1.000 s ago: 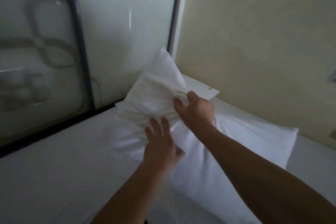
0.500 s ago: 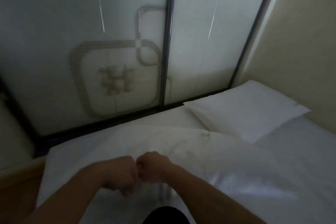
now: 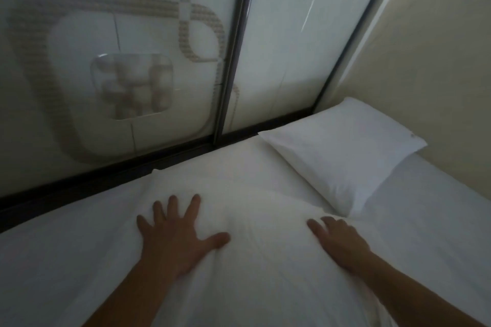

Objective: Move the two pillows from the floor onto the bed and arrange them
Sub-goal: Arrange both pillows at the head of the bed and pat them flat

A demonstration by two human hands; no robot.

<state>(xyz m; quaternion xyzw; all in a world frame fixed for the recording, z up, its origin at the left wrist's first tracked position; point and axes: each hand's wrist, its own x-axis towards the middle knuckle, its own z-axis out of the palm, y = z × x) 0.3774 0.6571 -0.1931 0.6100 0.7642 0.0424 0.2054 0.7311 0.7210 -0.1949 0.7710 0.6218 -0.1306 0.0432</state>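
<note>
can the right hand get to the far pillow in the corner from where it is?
Probably yes. The right hand lies flat on the near pillow, and the far pillow sits just beyond it with only bare bedding between.

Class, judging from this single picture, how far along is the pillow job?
Done: the far pillow lies flat in the bed's corner by the wall. In hand: the left hand and right hand press flat, no grip, on the near pillow. Left: squaring it beside the first.
</note>
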